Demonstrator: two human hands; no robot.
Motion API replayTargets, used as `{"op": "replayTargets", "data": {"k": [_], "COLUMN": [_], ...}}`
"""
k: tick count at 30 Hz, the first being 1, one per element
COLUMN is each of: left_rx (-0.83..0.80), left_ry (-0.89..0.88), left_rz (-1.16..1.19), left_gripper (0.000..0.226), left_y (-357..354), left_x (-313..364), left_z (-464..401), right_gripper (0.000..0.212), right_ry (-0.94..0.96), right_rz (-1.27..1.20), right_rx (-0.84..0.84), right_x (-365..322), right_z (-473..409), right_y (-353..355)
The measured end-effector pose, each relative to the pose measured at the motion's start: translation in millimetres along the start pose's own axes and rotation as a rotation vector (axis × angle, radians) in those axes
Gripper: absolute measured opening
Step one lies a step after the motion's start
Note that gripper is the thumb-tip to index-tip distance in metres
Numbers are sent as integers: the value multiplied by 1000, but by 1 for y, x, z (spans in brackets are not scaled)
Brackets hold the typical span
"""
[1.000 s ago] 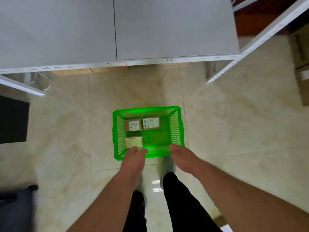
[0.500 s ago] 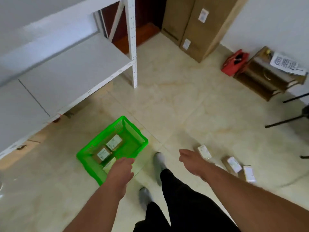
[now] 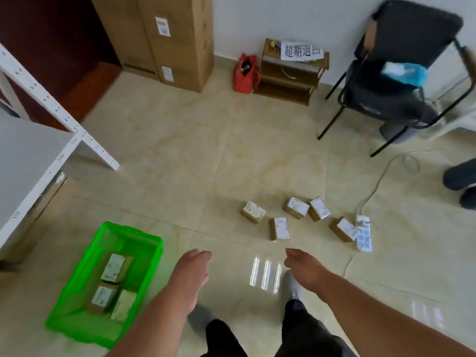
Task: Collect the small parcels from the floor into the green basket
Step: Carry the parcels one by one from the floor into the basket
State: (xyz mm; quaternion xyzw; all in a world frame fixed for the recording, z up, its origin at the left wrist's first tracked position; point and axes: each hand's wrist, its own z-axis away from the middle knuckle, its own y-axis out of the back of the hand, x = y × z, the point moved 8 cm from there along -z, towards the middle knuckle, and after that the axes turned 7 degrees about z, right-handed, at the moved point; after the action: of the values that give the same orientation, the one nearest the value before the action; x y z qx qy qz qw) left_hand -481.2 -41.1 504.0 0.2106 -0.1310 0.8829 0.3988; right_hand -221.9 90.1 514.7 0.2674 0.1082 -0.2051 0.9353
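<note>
The green basket [image 3: 77, 323] sits on the floor at lower left with three small labelled parcels [image 3: 114, 267] inside. Several more small brown parcels [image 3: 279, 228] with white labels lie scattered on the tiles ahead and to the right, the farthest right one [image 3: 343, 229] beside a power strip. My left hand [image 3: 192, 270] hangs relaxed and holds nothing, just right of the basket. My right hand [image 3: 302, 264] is also loose and holds nothing, a short way below the nearest floor parcel.
A white shelf unit [image 3: 38, 140] stands at left. Tall cardboard boxes [image 3: 167, 39], a red bag [image 3: 246, 73] and a small wooden rack [image 3: 291, 73] line the far wall. A black chair [image 3: 394, 73] stands at right. A white power strip [image 3: 363, 234] with its cable lies by the parcels. Another person's shoes [image 3: 461, 181] are at the right edge.
The view swung right from the basket to the scattered parcels. Both hands left the basket's near rim and now hang free with nothing in them.
</note>
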Motion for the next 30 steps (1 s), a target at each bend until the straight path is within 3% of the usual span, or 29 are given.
{"op": "replayTargets", "data": {"k": [2,8,15,21,25,30], "left_rx": [13,31,-2,-29,-64,-128], "left_ry": [1,-2,1,60,81,123], "left_rz": [-76,-169,-209,-258,-279,-263], "left_gripper": [2,9,18,18,31,15], "left_y": [-38,-154,-276,-331,-356,-389], "left_x": [-4,-33,-48,-54,-51,-53], "left_z": [-1,-1,3,-23,-42,-69], "right_gripper": [52,42,49,46,28,24], "right_ry": [-17,-61,-30,-78,-132,-157], "right_rz": [-54,-70,-154,-183,-195,-219], "right_rx": [2,-5,14,43,76,114], "right_x": [31,120,172,201,218,231], "right_z": [-6,-35,-63,-87,-101,-130], "right_y": [23,104,201,242,254,275]}}
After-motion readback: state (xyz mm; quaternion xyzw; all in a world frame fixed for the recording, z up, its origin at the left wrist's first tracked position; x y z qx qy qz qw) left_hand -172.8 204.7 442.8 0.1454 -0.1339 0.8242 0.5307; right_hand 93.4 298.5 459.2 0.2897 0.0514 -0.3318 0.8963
